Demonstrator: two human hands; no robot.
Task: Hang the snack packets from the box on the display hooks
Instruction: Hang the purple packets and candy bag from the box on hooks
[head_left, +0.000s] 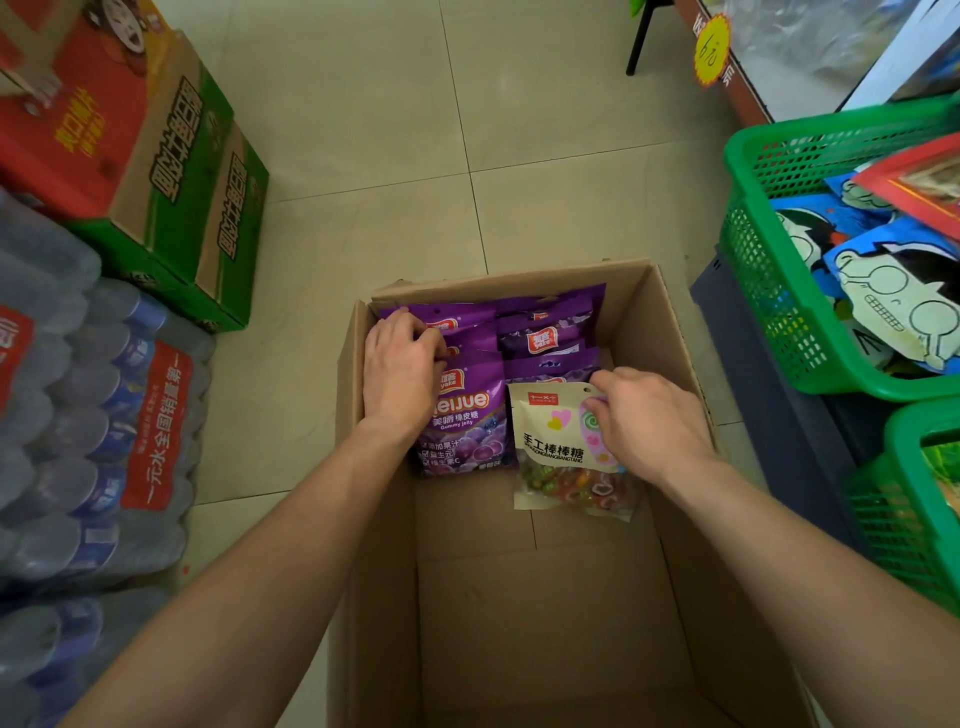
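An open cardboard box (540, 613) stands on the floor below me. At its far end lie several purple gummy jelly packets (467, 436) in two overlapping rows, and a cream lollipop packet (550, 457) rests on the right row. My left hand (397, 376) is inside the box with its fingers curled on the tops of the left purple packets. My right hand (649, 421) has its fingers closed on the upper right corner of the lollipop packet. No display hooks are in view.
Stacked drink cartons (156, 171) and shrink-wrapped water bottle packs (93, 441) line the left. Green plastic baskets (769, 291) full of snack bags stand on the right over a dark crate. Tiled floor (415, 156) lies beyond the box.
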